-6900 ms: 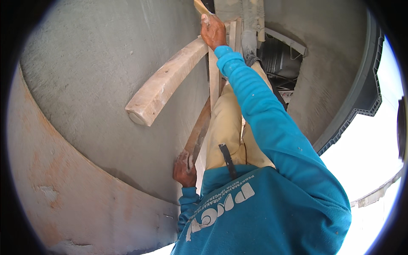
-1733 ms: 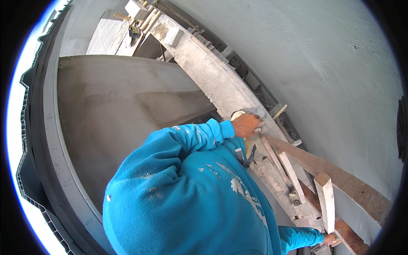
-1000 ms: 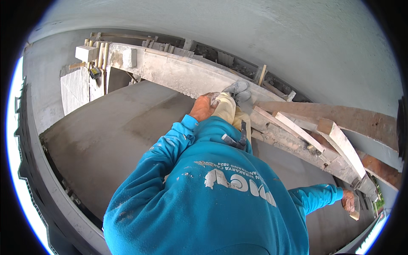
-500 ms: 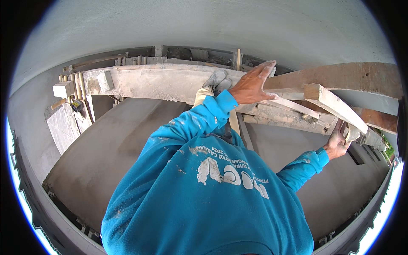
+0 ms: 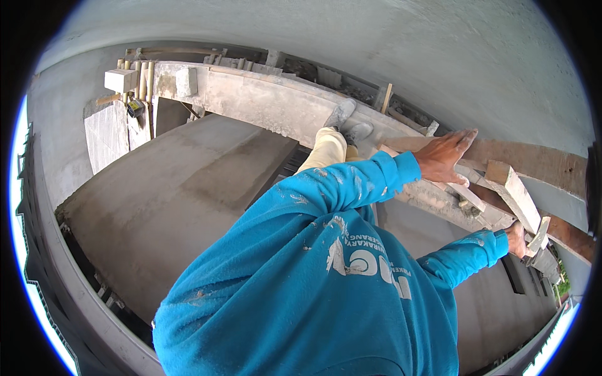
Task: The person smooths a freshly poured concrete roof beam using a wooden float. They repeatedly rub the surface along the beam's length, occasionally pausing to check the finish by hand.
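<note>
My left hand [image 5: 443, 156] reaches across to the right with fingers stretched and thumb apart, holding nothing that I can see. It is above a narrow pale batten [image 5: 467, 195], close to the left end of a thick wooden block [image 5: 515, 195]; contact with the batten is unclear. Farther right and lower, my right hand [image 5: 517, 239] is closed at a short pale wooden strip [image 5: 539, 234], by the block's near end. Its fingers are partly hidden. Both blue sleeves carry dried plaster smears.
My dusty shoes [image 5: 340, 114] stand on a rough narrow ledge [image 5: 263, 100]. A long brown plank [image 5: 533, 163] runs right along the grey wall. At the left are a white block [image 5: 186, 82], bamboo poles [image 5: 150, 81] and a black-yellow tool [image 5: 135, 108]. Large grey surfaces [image 5: 157, 163] lie below.
The view has turned, and the surroundings sit tilted in it. My left hand has moved right, closer to the wooden block. My right hand stays near the block's lower end.
</note>
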Tool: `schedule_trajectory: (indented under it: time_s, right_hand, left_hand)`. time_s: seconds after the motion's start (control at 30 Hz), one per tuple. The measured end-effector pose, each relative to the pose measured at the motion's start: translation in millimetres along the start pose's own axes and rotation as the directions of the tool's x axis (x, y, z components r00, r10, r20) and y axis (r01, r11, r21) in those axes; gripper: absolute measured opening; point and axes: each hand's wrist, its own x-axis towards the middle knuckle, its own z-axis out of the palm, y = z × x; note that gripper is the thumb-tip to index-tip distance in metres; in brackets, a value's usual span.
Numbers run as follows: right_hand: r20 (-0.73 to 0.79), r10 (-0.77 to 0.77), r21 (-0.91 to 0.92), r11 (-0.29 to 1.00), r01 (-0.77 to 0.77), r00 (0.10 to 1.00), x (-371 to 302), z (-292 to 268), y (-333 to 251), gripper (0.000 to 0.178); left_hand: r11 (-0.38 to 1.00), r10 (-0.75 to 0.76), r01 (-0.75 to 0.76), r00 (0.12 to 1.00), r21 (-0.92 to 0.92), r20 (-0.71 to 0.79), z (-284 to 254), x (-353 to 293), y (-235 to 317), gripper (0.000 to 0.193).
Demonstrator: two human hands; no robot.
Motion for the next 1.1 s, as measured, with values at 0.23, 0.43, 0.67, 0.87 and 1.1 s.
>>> schedule_trajectory:
  time_s: [0.23,0.43,0.67,0.87,1.1]
  right_hand:
    - [-0.017,0.15,0.113,0.983,-0.147,0.989,109,-91,21,0.09]
    - [-0.12,-0.135,-0.171,0.979,0.113,0.984,68,-47,18,0.08]
    - [-0.218,-0.292,-0.378,0.905,0.195,0.931,41,-46,1,0.069]
    - [-0.318,-0.406,-0.488,0.845,0.219,0.857,5,-41,-20,0.062]
    - [-0.376,-0.474,-0.551,0.805,0.219,0.796,-81,-48,-44,0.057]
  left_hand:
    - [0.998,-0.051,0.053,0.993,-0.014,0.106,-16,2,3,0.117]
    - [0.988,-0.154,0.15,0.967,0.032,0.203,-44,-34,-36,0.117]
    - [0.977,-0.205,0.212,0.919,0.016,0.337,-106,-72,-50,0.113]
    - [0.892,-0.447,0.407,0.859,0.196,0.25,-208,-105,-106,0.107]
    - [0.918,-0.391,0.37,0.905,0.141,0.17,-269,-126,-152,0.105]
